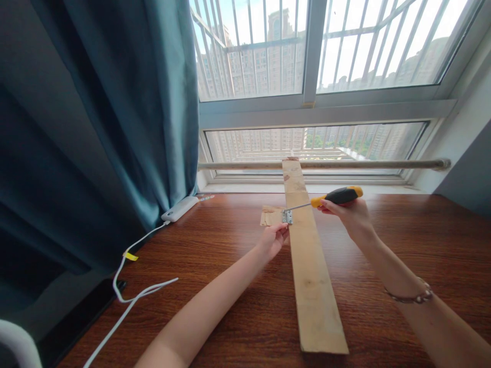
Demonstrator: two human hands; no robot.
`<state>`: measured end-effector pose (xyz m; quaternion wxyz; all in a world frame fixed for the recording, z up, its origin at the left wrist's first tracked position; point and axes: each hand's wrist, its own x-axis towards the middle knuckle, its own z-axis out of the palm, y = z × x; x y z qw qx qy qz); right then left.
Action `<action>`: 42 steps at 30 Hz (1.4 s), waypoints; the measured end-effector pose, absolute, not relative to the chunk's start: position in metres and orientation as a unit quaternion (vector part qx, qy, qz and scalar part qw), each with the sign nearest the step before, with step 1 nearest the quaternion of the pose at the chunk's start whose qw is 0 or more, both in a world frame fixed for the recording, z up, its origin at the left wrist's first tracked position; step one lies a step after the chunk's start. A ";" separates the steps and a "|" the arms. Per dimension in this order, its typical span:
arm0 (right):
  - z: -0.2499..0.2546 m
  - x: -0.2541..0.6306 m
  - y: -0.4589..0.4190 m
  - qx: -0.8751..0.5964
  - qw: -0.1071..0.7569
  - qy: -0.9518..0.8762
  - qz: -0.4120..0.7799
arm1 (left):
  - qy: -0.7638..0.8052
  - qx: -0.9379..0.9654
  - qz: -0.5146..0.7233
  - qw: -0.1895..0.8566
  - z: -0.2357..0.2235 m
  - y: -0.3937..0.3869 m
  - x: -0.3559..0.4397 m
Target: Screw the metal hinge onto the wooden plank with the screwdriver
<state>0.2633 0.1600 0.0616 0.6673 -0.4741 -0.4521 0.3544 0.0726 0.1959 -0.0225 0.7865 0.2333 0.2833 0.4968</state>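
My right hand [353,217] is closed around a screwdriver [339,196] with a black and yellow handle. Its thin shaft points left, and the tip meets a small metal hinge [287,217]. The hinge lies at the left edge of a long wooden board [312,276], partly over a short wood piece [270,215] beside it. Just below, my left hand [274,239] pinches the hinge's lower edge between thumb and fingers. Whether a screw sits under the tip is too small to tell.
The board rests on a brown wooden tabletop [230,306], its far end by a horizontal rail [364,164] before the window. On the left are a white power strip [180,208], a white cable [132,301] with a yellow tag, and a blue curtain [153,102].
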 end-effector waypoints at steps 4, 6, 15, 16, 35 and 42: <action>0.062 0.263 0.160 -0.464 0.665 -0.459 0.364 | 0.289 0.237 0.495 0.785 -0.023 0.196 0.072; 0.064 0.263 0.159 -0.450 0.665 -0.458 0.381 | 0.289 0.239 0.494 0.785 -0.023 0.196 0.072; 0.071 0.271 0.154 -0.373 0.639 -0.439 0.510 | 0.281 0.241 0.497 0.785 -0.021 0.195 0.072; 0.071 0.272 0.154 -0.370 0.633 -0.443 0.515 | 0.281 0.242 0.496 0.785 -0.022 0.195 0.072; 0.059 0.254 0.155 -0.468 0.697 -0.425 0.338 | 0.280 0.247 0.494 0.785 -0.022 0.195 0.072; 0.058 0.254 0.156 -0.457 0.690 -0.442 0.347 | 0.273 0.247 0.502 0.782 -0.022 0.194 0.073</action>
